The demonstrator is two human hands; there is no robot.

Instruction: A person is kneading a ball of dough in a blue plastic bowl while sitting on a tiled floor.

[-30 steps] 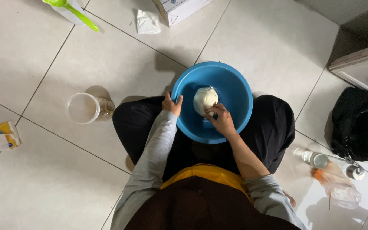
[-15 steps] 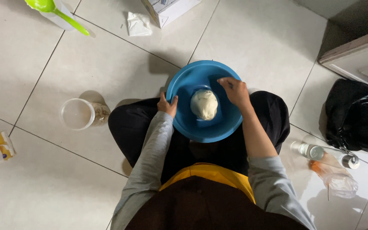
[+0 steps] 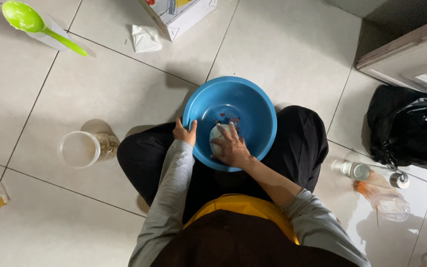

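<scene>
Your left hand (image 3: 184,132) grips the round blue plastic basin's (image 3: 253,101) rim at centre frame; your right hand (image 3: 232,150) presses, fingers spread, on the pale dough lump (image 3: 216,139), likely soft and sticky; cup it underneath.

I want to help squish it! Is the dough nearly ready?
Done: the dough already holds together as one pale lump in the blue bowl, with no loose flour showing. In hand: the right hand presses on it while the left hand grips the rim. Left: how smooth it is can't be judged, since the hand covers most of it.
</scene>
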